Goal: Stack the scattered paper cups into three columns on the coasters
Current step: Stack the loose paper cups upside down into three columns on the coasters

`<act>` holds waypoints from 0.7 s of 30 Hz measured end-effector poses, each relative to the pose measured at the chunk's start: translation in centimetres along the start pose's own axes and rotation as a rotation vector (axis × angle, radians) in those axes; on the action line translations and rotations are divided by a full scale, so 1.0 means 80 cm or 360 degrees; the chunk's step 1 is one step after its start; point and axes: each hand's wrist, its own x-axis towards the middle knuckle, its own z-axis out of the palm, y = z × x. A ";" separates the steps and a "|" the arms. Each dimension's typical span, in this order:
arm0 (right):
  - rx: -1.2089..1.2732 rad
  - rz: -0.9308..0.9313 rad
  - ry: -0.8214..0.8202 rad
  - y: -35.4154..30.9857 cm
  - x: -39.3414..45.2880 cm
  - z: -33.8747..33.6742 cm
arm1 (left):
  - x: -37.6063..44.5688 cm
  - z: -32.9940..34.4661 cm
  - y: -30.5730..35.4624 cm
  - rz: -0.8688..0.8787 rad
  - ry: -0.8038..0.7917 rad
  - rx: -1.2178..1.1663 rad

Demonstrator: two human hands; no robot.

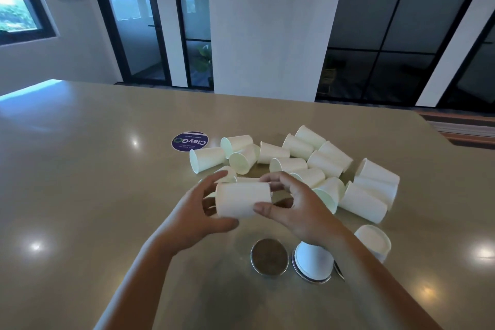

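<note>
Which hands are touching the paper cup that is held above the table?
Touching, both. The head view shows the left hand and right hand gripping the sideways paper cup, thumbs and fingers curled around its wall.

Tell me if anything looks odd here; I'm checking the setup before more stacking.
The purple round sticker lies far from the coasters, beyond the toppled cups. One coaster is bare; its neighbour carries an upside-down cup. Both hands hold one cup sideways.
</note>
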 end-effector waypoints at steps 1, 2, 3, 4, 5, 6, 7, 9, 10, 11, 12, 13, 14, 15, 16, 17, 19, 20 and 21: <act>0.0012 0.0018 0.0090 0.002 0.001 -0.004 | 0.010 0.004 -0.003 -0.0020 0.0037 -0.0034; 0.0018 0.0039 0.0196 0.005 0.001 -0.008 | 0.019 0.009 -0.006 -0.0048 0.0090 -0.0022; 0.0018 0.0061 0.0302 0.008 0.001 -0.013 | 0.027 0.016 -0.009 -0.0079 0.0164 0.0020; 0.0005 0.0081 0.0399 0.010 0.001 -0.017 | 0.034 0.024 -0.012 -0.0122 0.0267 0.0085; -0.0018 0.0091 0.0473 0.012 0.001 -0.021 | 0.038 0.033 -0.014 -0.0172 0.0384 0.0159; -0.0049 0.0100 0.0522 0.015 0.000 -0.025 | 0.041 0.044 -0.015 -0.0211 0.0495 0.0215; -0.0083 0.0112 0.0549 0.018 0.000 -0.028 | 0.043 0.056 -0.019 -0.0231 0.0584 0.0244; -0.0143 0.0146 0.0579 0.022 -0.002 -0.034 | 0.046 0.077 -0.025 -0.0233 0.0673 0.0266; -0.0167 0.0157 0.0590 0.024 -0.002 -0.036 | 0.049 0.085 -0.028 -0.0219 0.0687 0.0283; -0.0182 0.0159 0.0598 0.026 -0.003 -0.038 | 0.052 0.091 -0.030 -0.0203 0.0694 0.0299; -0.0189 0.0161 0.0607 0.028 -0.004 -0.041 | 0.056 0.095 -0.031 -0.0195 0.0697 0.0300; -0.0190 0.0160 0.0614 0.028 -0.006 -0.043 | 0.060 0.097 -0.031 -0.0192 0.0702 0.0288; -0.0189 0.0158 0.0623 0.029 -0.007 -0.046 | 0.063 0.099 -0.031 -0.0191 0.0712 0.0276; -0.0190 0.0157 0.0631 0.030 -0.008 -0.048 | 0.064 0.101 -0.031 -0.0189 0.0726 0.0268; -0.0190 0.0156 0.0638 0.031 -0.009 -0.050 | 0.063 0.102 -0.032 -0.0183 0.0743 0.0255; -0.0188 0.0157 0.0644 0.033 -0.009 -0.054 | 0.062 0.104 -0.032 -0.0174 0.0760 0.0230; -0.0170 0.0163 0.0657 0.035 -0.011 -0.061 | 0.057 0.105 -0.028 -0.0150 0.0802 0.0141; -0.0158 0.0170 0.0659 0.035 -0.012 -0.065 | 0.053 0.105 -0.023 -0.0140 0.0824 0.0079; -0.0137 0.0170 0.0656 0.036 -0.013 -0.069 | 0.049 0.103 -0.019 -0.0128 0.0845 0.0007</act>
